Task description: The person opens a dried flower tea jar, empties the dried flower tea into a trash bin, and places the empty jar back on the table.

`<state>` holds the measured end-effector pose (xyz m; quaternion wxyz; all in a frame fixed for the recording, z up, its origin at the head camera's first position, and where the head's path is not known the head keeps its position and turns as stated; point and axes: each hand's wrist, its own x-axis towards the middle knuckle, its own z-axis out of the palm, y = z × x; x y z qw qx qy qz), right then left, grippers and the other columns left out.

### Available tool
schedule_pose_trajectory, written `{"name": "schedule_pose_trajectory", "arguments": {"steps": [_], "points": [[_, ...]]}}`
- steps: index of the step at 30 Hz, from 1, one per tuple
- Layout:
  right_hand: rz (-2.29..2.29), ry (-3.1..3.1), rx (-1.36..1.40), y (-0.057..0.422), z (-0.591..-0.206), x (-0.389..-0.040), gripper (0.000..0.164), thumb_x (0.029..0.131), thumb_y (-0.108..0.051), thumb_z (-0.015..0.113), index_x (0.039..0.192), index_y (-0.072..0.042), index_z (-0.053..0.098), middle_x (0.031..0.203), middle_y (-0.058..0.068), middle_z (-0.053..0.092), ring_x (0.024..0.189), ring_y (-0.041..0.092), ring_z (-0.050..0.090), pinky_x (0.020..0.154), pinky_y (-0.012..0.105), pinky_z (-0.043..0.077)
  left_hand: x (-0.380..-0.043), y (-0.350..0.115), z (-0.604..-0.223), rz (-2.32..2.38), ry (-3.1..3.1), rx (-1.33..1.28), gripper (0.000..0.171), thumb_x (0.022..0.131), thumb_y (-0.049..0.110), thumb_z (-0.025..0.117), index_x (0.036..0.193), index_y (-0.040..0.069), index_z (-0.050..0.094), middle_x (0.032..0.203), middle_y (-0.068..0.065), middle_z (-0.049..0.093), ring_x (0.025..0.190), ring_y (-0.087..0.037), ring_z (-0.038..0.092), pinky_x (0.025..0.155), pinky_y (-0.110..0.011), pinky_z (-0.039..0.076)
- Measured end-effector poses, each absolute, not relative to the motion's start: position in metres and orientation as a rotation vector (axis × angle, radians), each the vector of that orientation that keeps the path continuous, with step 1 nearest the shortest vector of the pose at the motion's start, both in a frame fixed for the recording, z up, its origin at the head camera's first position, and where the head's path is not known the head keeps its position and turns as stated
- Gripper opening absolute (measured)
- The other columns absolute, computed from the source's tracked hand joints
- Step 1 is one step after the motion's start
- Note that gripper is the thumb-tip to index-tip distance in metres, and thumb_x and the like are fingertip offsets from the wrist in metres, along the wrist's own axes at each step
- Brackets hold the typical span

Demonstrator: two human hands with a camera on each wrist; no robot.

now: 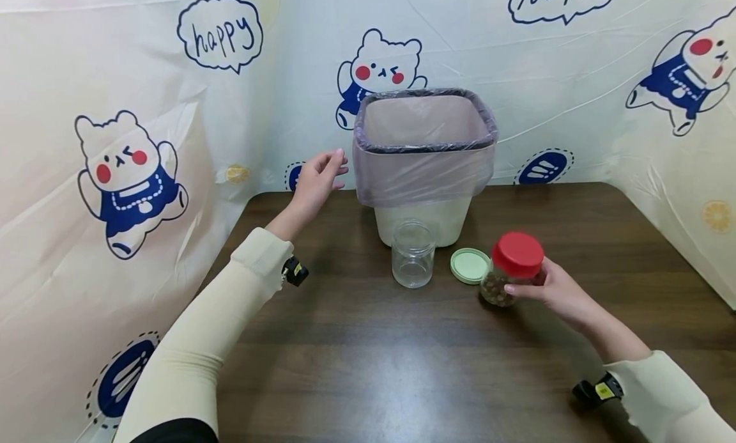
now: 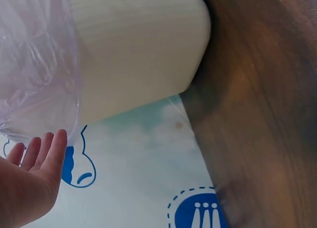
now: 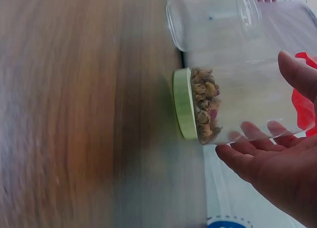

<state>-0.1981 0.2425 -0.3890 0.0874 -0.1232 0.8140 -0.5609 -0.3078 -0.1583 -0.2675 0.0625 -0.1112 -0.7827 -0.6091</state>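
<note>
My right hand (image 1: 560, 295) grips a clear jar with a red lid (image 1: 519, 254), thumb on the near side and fingers behind it. Dried flower buds (image 3: 204, 104) lie in the bottom of this jar. Just left of it, a pale green lid (image 1: 470, 266) lies flat on the table. An uncovered clear glass jar (image 1: 413, 257) stands further left, in front of the bin. My left hand (image 1: 319, 178) is raised at the bin's left side, holding nothing, its fingers relaxed. In the left wrist view those fingers (image 2: 54, 156) overlap the edge of the bin's plastic liner.
A cream bin (image 1: 422, 219) stands at the back of the dark wooden table (image 1: 368, 366), with a translucent purple bag (image 1: 425, 174) folded over its rim. Behind the table hangs a printed cloth (image 1: 299, 59) with cartoon bears.
</note>
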Motion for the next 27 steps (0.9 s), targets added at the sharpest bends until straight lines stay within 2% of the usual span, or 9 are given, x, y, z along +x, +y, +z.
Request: {"name": "schedule_pose_trajectory", "arguments": {"steps": [4,9,19,27], "points": [[-1.68,2.382,-0.384,0.232,-0.388,-0.195,0.063,0.076,-0.018,0.069,0.127,-0.004,0.034,0.118,0.015,0.047,0.104,0.03,0.047,0.08,0.035,0.042,-0.294,-0.158,-0.27,-1.843,-2.387,-0.408,0.047,0.091,0.037,0.044,0.121,0.002,0.047,0.12,-0.015,0.05,0.109,-0.026,0.049,0.084,-0.042,0.042],[-1.712,2.33,-0.43,0.22,-0.389,-0.192,0.063,0.074,-0.014,0.07,0.125,-0.002,0.035,0.116,0.016,0.05,0.1,0.032,0.051,0.08,0.034,0.044,-0.286,-0.16,-0.281,-1.891,-2.355,-0.528,0.044,0.092,0.031,0.043,0.121,-0.003,0.046,0.118,-0.019,0.051,0.107,-0.03,0.049,0.083,-0.045,0.042],[-1.744,2.235,-0.533,0.197,-0.39,-0.191,0.065,0.073,-0.008,0.07,0.125,0.0,0.034,0.116,0.018,0.049,0.099,0.035,0.052,0.079,0.031,0.045,-0.28,-0.157,-0.306,-1.989,-2.289,-0.686,0.043,0.091,0.028,0.047,0.116,-0.006,0.049,0.113,-0.024,0.051,0.103,-0.035,0.05,0.08,-0.044,0.044],[-1.715,2.175,-0.591,0.18,-0.39,-0.191,0.065,0.073,-0.011,0.071,0.126,-0.006,0.035,0.117,0.013,0.049,0.101,0.029,0.05,0.081,0.037,0.043,-0.248,-0.147,-0.302,-1.974,-2.311,-0.816,0.035,0.092,0.015,0.045,0.114,-0.012,0.047,0.11,-0.022,0.054,0.103,-0.037,0.049,0.081,-0.048,0.042]]}}
